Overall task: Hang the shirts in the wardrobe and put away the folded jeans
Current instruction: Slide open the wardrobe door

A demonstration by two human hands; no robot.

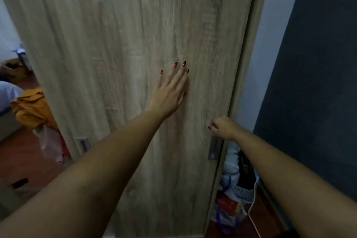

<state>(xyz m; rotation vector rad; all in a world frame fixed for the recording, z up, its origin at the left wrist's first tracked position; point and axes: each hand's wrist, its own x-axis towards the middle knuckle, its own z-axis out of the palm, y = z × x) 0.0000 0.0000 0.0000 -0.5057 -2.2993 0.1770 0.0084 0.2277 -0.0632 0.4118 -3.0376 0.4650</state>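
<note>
My left hand [170, 92], fingers spread wide, lies flat on the wardrobe door [135, 44]; my right hand [222, 126], fingers curled and empty, rests at its edge above the handle [212, 149]. Step: sliding the door. No jeans visible; an orange garment [32, 110] lies left. Next: a steady sideways push.

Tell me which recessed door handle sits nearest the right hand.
The handle at the door's right edge, just below the right hand. The other handle sits far left, beyond the left forearm.
</note>
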